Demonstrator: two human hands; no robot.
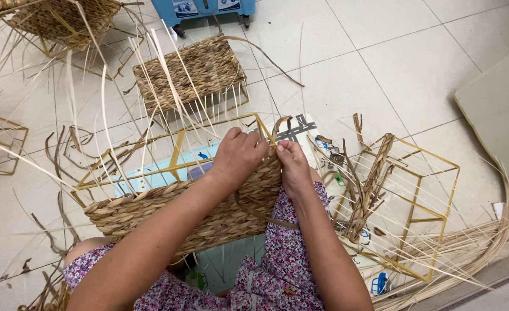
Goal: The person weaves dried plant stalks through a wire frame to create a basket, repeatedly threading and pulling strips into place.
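The left hand (238,154) has its fingers curled down over the top edge of the half-woven basket (191,213), pressing the last plaited row to hold it tight, while the right hand (293,164) pinches a flat brown weaving strand (266,217) right beside it at the rim. The basket rests on the person's lap, near and centre, its yellow wire frame (174,151) and pale upright stakes sticking out beyond the woven part. Farther off on the tiled floor (404,75) sit another partly woven basket (191,72), a bare wire frame (421,207) on the right and a bundle of loose reeds (467,253).
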